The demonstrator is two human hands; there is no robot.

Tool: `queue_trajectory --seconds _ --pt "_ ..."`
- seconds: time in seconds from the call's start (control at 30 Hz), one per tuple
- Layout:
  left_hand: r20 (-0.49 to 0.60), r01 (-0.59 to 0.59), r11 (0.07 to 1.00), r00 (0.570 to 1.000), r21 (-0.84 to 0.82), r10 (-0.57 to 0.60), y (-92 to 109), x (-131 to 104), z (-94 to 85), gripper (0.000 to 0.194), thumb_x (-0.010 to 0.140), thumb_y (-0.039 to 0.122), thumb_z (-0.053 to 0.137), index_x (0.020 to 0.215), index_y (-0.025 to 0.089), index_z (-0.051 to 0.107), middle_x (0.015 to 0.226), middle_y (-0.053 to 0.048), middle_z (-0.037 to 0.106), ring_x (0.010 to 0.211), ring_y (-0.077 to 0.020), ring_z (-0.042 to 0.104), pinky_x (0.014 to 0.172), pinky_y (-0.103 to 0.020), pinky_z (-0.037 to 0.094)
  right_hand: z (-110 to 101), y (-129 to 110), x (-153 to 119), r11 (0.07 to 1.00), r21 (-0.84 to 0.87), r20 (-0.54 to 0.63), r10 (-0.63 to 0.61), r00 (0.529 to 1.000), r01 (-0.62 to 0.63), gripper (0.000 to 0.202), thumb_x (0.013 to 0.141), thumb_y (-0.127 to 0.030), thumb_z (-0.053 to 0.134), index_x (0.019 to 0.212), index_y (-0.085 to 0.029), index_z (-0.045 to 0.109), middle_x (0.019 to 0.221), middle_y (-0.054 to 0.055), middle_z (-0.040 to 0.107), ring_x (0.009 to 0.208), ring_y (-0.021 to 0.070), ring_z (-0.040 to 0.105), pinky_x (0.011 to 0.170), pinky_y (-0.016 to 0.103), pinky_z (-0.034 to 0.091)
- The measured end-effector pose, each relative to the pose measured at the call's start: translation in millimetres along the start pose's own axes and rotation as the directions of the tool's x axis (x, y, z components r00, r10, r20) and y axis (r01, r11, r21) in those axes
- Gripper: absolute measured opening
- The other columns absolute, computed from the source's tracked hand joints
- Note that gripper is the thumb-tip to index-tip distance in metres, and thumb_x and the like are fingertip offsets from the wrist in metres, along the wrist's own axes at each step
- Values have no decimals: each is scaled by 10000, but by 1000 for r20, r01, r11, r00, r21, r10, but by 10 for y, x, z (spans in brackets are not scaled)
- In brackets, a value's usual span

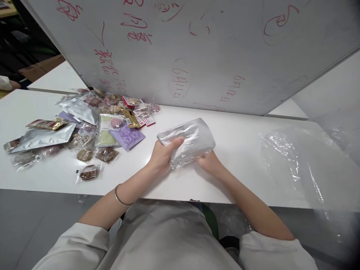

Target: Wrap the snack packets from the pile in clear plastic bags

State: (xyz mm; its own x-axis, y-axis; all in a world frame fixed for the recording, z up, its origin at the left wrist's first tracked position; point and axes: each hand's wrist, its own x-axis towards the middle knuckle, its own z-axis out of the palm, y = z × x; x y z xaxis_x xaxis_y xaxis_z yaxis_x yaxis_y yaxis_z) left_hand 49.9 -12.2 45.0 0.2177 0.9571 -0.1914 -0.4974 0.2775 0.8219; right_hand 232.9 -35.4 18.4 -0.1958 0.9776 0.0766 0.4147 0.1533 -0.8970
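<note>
A shiny silver foil pouch [194,138] is held up over the white table, with crinkled, clear-looking plastic along its lower edge. My left hand [165,153] grips its left side, thumb pressed on the upper face and the other fingers mostly hidden beneath. At the lower right edge, my right hand [209,162] closes on the pouch from below; its fingertips are out of sight behind it. To the left lies a pile of wrapped snacks, among them a purple packet [128,137], a pale green packet [108,131] and a silver pouch [46,137].
A whiteboard [168,56] with red handwriting stands along the back of the table [168,185]. Clear plastic bags or film [298,165] spread over the right side and hang past the front edge. One wrapped brown snack [89,172] lies near the front left. Another person's hand [12,85] shows at far left.
</note>
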Motion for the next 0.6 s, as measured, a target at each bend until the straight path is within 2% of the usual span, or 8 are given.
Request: queue_trajectory --seconds 0.07,0.13,0.2,0.27,0.33,0.4,0.47,0.6 --pt "-7 -59 998 998 8 59 -29 4 -3 397 686 334 870 1022 167 738 1032 -76 765 967 -271 716 842 -370 575 -16 -36 -13 958 278 274 -8 962 -71 601 796 -543 606 1329 -270 551 1234 97 658 1201 323 591 974 534 517" --pt "-13 -101 995 995 19 102 -63 15 0 382 702 336 859 1027 176 739 1035 -66 764 971 -256 712 845 -354 567 -7 -77 -16 833 530 329 -32 944 -157 681 779 -680 564 1310 -254 575 1244 101 662 1201 336 597 960 543 527" --pt "-4 -104 993 995 47 105 -107 31 10 387 712 347 850 1042 179 736 1050 -67 760 978 -253 707 857 -355 557 55 -114 -13 739 650 221 41 974 -178 641 806 -681 566 1288 -258 590 1253 97 664 1190 323 611 953 521 540" --pt "44 -62 995 997 75 59 -159 50 18 402 723 367 839 1058 175 727 1070 -78 754 993 -261 701 875 -369 545 150 -139 -5 715 677 73 170 983 -173 524 825 -573 647 1254 -275 604 1242 83 675 1170 297 630 950 482 553" --pt "123 0 992 992 125 -16 -212 71 7 420 733 380 826 1080 174 708 1089 -91 743 1011 -264 691 893 -381 530 215 -140 4 712 684 -55 268 962 -159 450 811 -494 706 1192 -266 630 1203 79 693 1136 284 651 945 456 561" --pt "125 35 973 990 228 -65 -250 92 -32 401 755 386 802 1079 188 674 1097 -88 725 1017 -244 678 892 -372 518 179 -108 9 723 676 -183 354 917 -144 401 788 -469 737 1103 -235 654 1141 83 710 1082 278 672 920 434 573" --pt "48 61 941 996 332 -82 -258 108 -87 341 804 396 742 1066 209 630 1122 -77 692 1011 -215 665 855 -348 515 -2 -32 -1 761 636 -367 445 817 -129 376 778 -460 744 1048 -214 654 1093 81 714 1023 265 686 860 401 593" --pt "-79 128 934 991 333 -108 -191 102 -140 254 864 347 610 1073 207 575 1182 -86 614 960 -181 651 728 -293 506 -743 220 -114 825 561 -695 516 501 -72 271 790 -347 717 998 -207 614 990 29 684 902 182 676 704 269 592"
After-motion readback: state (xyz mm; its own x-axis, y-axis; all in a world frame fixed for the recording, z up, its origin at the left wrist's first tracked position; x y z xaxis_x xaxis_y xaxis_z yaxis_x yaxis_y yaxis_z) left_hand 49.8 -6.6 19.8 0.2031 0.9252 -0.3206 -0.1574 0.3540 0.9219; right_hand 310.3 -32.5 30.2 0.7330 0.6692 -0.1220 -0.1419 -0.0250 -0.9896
